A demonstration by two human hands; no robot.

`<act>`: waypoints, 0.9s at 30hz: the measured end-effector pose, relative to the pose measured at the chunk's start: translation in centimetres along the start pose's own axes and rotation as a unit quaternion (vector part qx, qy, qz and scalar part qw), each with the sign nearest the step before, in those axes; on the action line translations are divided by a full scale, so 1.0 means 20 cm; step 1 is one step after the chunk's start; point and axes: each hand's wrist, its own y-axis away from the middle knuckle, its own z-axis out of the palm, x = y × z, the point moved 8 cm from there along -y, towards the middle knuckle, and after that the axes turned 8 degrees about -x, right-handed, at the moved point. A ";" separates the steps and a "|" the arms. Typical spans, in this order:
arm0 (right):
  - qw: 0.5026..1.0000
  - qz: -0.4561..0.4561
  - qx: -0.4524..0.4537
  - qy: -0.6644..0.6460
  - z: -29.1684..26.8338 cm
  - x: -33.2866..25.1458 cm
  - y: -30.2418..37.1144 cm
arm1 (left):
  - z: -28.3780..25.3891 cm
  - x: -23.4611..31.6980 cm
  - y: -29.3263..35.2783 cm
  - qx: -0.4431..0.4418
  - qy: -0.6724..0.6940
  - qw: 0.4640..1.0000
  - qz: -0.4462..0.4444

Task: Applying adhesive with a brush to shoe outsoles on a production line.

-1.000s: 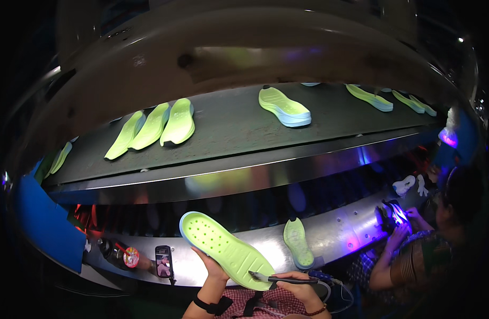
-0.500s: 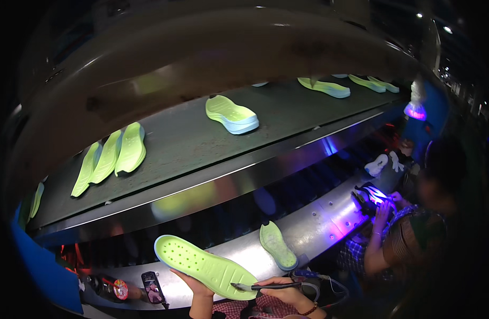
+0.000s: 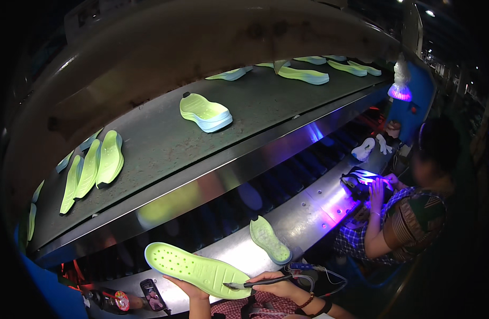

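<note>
My left hand (image 3: 188, 288) holds one green sole (image 3: 199, 268) over the bench (image 3: 303, 220); my right hand (image 3: 276, 285) grips one brush (image 3: 249, 284) against its right end. A second sole (image 3: 270, 242) and one phone (image 3: 152, 295), screen unreadable, lie there.

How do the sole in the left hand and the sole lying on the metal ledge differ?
The held sole is raised in the left hand; the ledge sole lies on the metal ledge.
The brush meets the held sole; no hand touches the ledge sole.
The held sole shows crisp holes; the ledge sole looks paler, blotchy.
Both have yellow-green tops.
</note>
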 end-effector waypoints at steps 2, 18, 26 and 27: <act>1.000 -0.005 0.004 0.000 0.00 0.02 0.00 | 0.00 0.00 0.00 -0.005 0.000 1.000 -0.001; 1.000 0.027 0.003 0.012 0.00 0.04 -0.01 | -0.01 0.01 0.01 0.015 0.002 1.000 0.010; 1.000 0.005 0.004 0.016 0.01 0.04 -0.02 | 0.03 0.02 0.01 -0.014 0.009 1.000 0.015; 0.999 0.001 0.004 0.032 0.01 0.03 -0.03 | 0.03 0.02 0.01 0.002 0.021 1.000 0.018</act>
